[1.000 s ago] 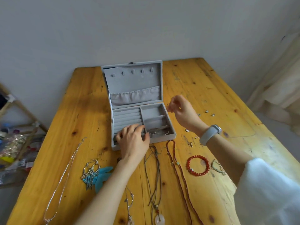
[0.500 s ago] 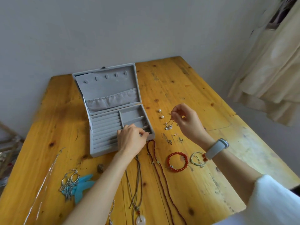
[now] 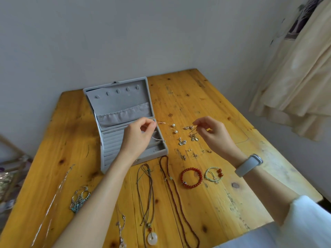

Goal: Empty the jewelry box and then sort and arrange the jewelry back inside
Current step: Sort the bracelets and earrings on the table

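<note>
Grey jewelry box (image 3: 114,111), lid standing open, is sitting toward the far left of the wooden table (image 3: 206,108). The left hand (image 3: 138,137) is hovering above its right compartments, thumb and forefinger pinching a thin silver chain (image 3: 157,138). The right hand (image 3: 213,134) is hovering just right of the box, fingertips pinching a small dangling earring (image 3: 193,137) above scattered earrings (image 3: 181,141). Nearer the person, a red bead bracelet (image 3: 191,177), a cord necklace with pale round pendant (image 3: 152,238) and a long dark-red beaded necklace (image 3: 176,199) are lying flat.
</note>
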